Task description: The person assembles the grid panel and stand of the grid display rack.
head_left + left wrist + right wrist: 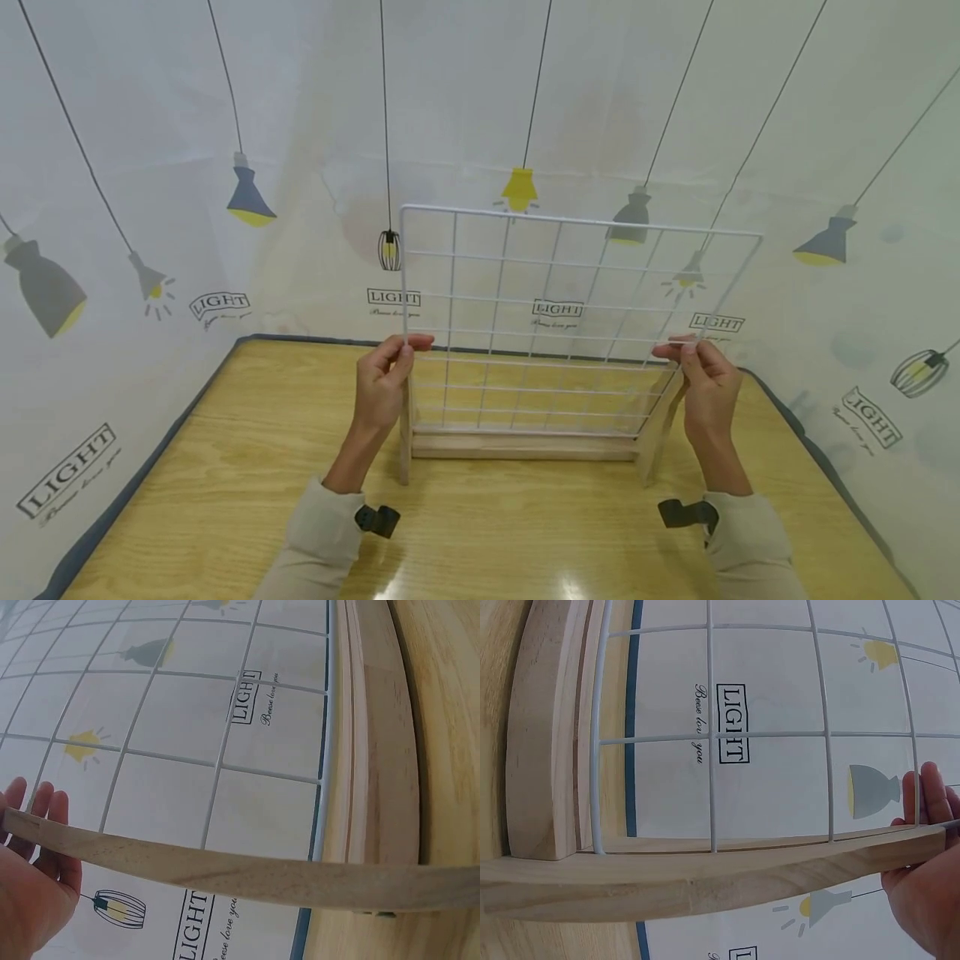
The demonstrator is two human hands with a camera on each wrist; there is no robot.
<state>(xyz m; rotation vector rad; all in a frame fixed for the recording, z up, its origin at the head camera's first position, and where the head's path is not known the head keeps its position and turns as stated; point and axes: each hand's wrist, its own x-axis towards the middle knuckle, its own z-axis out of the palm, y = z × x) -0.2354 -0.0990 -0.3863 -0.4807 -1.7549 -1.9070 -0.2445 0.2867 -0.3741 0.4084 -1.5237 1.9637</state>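
A white wire grid panel [570, 221] stands upright in a pale wooden stand [525, 448], its lower edge at the stand's crossbar. My left hand [381, 387] pinches the panel's left edge at the top of the left wooden upright, thumb in front. On the opposite side my right hand [708, 392] pinches the right edge near the top of the right upright. The left wrist view shows the left upright [187, 866] running to the fingers; the right wrist view shows the right upright [705, 886] likewise. Some fingertips are hidden behind the wood.
The stand rests on a wood-grain table [247, 467]. White sheeting [315, 100] printed with lamps and the word LIGHT surrounds the table at the back and sides. Dark straps [377, 521] are on both wrists.
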